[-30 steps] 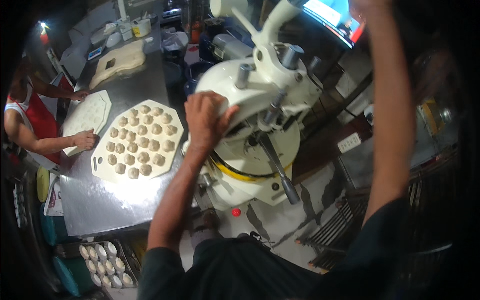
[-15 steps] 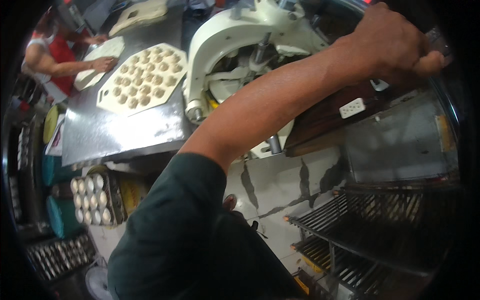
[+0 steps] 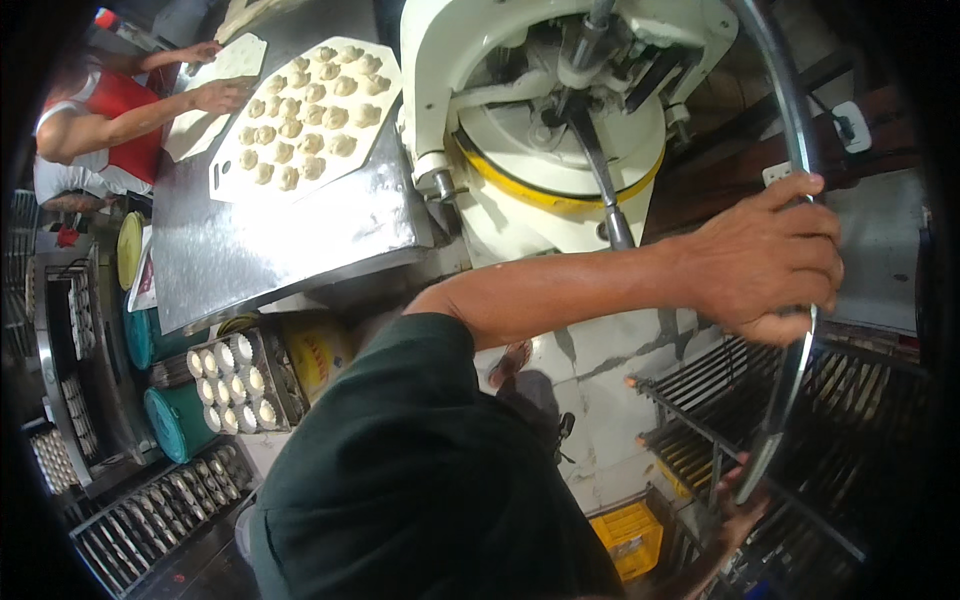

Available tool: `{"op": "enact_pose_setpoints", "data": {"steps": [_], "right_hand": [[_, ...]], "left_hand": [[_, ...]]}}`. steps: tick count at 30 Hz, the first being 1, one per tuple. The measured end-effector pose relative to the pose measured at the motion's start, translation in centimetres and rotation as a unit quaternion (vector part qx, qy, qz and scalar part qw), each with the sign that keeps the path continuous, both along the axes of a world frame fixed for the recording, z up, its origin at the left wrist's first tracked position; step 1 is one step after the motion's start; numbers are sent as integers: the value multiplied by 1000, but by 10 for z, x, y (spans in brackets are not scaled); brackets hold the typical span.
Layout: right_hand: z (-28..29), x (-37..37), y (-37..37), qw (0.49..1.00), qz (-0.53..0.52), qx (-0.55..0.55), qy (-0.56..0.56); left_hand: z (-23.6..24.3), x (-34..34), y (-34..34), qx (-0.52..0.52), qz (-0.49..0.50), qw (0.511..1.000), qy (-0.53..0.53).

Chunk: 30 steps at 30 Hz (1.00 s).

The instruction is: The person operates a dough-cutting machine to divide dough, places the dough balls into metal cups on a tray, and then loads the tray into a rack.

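Note:
A long curved chrome lever (image 3: 797, 110) runs down the right side of the view, close to a cream-white dough divider machine (image 3: 425, 60). My left hand (image 3: 765, 262) reaches across from the left and is closed around the lever's middle, back of the hand up. Lower down, my right hand (image 3: 738, 508) grips the lever's end, its fingers partly hidden by the bar. The machine has a round plate with a yellow ring (image 3: 560, 200) and a shorter handle (image 3: 600, 170) sticking out in front. Where the long lever joins the machine is out of view.
A steel table (image 3: 300, 240) at left holds a white board (image 3: 230, 180) with dough balls. Beyond it a co-worker (image 3: 115, 110) handles another board. Egg trays (image 3: 285, 375) stand below the table, a dark slatted rack (image 3: 700, 385) at right, and a yellow crate (image 3: 630, 540) on the floor.
My left hand has come down from the upper right, and the lever now shows in full beside it. My right hand has come into view. The view has shifted, showing more of the machine.

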State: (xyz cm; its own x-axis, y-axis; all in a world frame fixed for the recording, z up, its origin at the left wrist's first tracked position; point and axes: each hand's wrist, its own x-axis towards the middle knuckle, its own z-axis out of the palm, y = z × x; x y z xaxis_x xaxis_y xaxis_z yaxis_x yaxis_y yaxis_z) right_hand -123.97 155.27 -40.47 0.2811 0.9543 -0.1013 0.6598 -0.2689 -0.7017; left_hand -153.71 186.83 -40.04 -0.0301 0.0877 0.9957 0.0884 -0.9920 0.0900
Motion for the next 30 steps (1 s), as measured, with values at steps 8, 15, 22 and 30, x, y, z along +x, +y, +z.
{"op": "enact_pose_setpoints", "data": {"steps": [8, 15, 22, 30], "right_hand": [[33, -28, 11, 988, -77, -127, 36], [1, -15, 16, 981, -4, -174, 80], [-113, -64, 38, 998, 7, 60, -24], [-140, -39, 40, 996, 30, -12, 82]], "left_hand": [[-185, -79, -8, -241, 36, 899, 363], [-197, -4, 47, -255, 202, 876, 355], [-188, 4, 43, -279, 204, 859, 379], [-236, -132, -73, -446, 160, 836, 276]]}}
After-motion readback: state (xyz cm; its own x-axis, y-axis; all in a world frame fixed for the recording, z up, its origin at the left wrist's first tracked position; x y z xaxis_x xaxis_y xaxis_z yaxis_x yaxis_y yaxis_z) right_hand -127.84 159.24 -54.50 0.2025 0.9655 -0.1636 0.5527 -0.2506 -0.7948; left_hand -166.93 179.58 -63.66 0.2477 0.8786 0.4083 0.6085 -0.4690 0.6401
